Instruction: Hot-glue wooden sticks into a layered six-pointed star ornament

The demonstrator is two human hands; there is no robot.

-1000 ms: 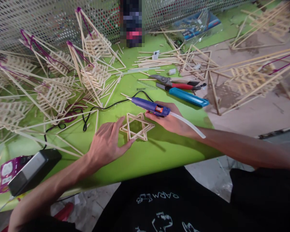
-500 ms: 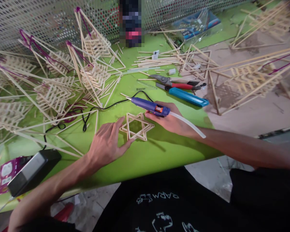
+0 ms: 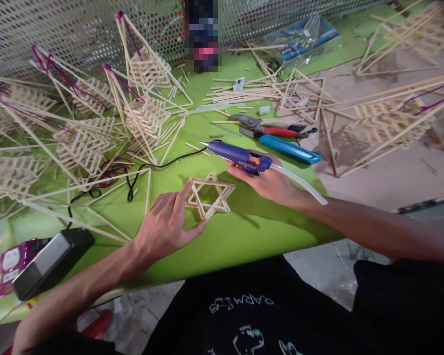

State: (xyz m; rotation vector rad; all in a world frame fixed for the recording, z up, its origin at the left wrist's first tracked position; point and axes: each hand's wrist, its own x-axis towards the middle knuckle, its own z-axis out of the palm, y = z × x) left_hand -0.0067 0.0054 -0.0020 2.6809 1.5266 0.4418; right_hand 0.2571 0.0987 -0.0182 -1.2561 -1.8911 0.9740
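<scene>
Near the middle of the table's [image 3: 214, 241] near edge, the star [image 3: 218, 199] is lying at a different turn from half a second ago: one tip is now pointing toward the far edge, where two were pointing. The left hand [image 3: 163, 217] is keeping thumb and forefinger spread, each touching one of two neighbouring tips on the star's left side. Its thumb is resting slightly closer to the near edge than before, while the forefinger is hardly shifting.

The right hand [image 3: 276, 185] is closing around the gun [image 3: 239, 157] from below; whether a finger is squeezing the trigger, I cannot tell. The gun is hovering beyond the star, apart from it, and is sitting farther toward the right than a moment ago. Its nozzle [image 3: 203, 143] is pointing left, and the glue stick [image 3: 299, 183] is trailing from its rear.

For the work, this is probably meaning that the star is being reset under the left hand, with no glue going on, since the nozzle is staying clear of it.

Toward the far edge, the cutter [image 3: 290, 149] and the pruners [image 3: 277, 130] are lying just beside each other, with sticks [image 3: 240, 94] behind them. Along the left, frames [image 3: 144, 118] are crowding the table, and a box [image 3: 54, 264] is sitting by the near edge.
</scene>
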